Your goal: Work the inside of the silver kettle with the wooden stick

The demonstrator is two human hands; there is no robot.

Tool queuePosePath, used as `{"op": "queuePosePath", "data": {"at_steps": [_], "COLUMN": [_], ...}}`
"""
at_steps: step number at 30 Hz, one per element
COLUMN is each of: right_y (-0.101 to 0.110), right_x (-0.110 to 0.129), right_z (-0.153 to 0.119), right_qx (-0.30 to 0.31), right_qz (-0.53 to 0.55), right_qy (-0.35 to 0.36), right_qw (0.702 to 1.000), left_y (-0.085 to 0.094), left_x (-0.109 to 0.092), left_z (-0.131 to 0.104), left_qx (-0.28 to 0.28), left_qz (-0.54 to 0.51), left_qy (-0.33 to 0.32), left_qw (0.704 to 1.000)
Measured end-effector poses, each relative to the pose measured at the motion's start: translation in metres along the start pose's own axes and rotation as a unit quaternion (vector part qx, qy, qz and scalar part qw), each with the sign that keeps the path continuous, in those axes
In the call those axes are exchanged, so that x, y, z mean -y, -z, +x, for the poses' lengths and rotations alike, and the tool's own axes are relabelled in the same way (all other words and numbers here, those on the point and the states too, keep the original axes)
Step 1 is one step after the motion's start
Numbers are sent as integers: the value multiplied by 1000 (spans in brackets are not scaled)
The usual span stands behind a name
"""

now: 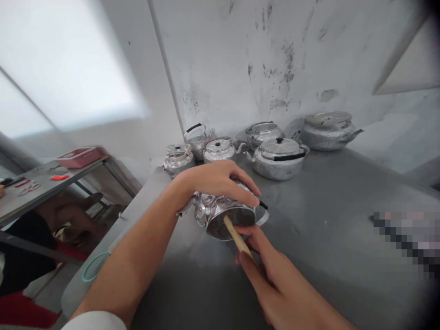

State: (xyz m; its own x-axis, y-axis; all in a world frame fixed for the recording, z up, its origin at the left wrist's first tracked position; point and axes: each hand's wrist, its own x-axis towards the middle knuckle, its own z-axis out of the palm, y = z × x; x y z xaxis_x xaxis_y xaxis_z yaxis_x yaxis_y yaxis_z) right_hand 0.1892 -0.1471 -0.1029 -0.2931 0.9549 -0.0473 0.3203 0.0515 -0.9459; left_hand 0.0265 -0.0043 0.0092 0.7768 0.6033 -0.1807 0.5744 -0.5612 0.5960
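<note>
A dented silver metal kettle [213, 204] lies tipped on its side on the grey table, its round opening facing me. Its spout points left, and its black-gripped handle [264, 211] sticks out on the right. My left hand [220, 181] lies over the top of the kettle's body, fingers curved round it. In my right hand [266, 263] is a wooden stick [237, 236], gripped along its length. The far end of the stick reaches into the kettle's opening; its tip is hidden inside. The index finger of my right hand touches the rim.
Several metal kettles stand along the wall, among them a lidded one [280, 162] and a large one [326, 133]. A teal loop [94, 266] hangs at the table's left edge. On a left side table [44, 185] sit a pink basket [76, 158] and scissors [30, 188]. A blurred-out object lies right.
</note>
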Motion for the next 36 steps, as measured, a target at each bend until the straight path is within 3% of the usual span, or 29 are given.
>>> {"op": "queuePosePath", "data": {"at_steps": [2, 6, 16, 22, 29, 36], "right_y": [1, -1, 4, 6, -6, -4], "right_x": [-1, -2, -9, -10, -4, -2], "right_z": [1, 0, 5, 6, -1, -4], "right_qx": [12, -34, -5, 3, -54, -39], "right_qz": [-6, -2, -6, -4, -2, -2], "right_qy": [8, 17, 44, 34, -14, -8], "right_qw": [1000, 999, 999, 999, 998, 999], "left_y": [0, 0, -1, 0, 0, 0], "left_x": [0, 0, 2, 1, 1, 0], "left_z": [0, 0, 0, -1, -2, -4], "left_qx": [-2, -10, -17, -13, -21, -16], "left_qz": [-2, -2, -4, -11, -20, -20], "left_qy": [2, 4, -9, -5, -4, 7], "left_qw": [1000, 1000, 1000, 1000, 1000, 1000]}}
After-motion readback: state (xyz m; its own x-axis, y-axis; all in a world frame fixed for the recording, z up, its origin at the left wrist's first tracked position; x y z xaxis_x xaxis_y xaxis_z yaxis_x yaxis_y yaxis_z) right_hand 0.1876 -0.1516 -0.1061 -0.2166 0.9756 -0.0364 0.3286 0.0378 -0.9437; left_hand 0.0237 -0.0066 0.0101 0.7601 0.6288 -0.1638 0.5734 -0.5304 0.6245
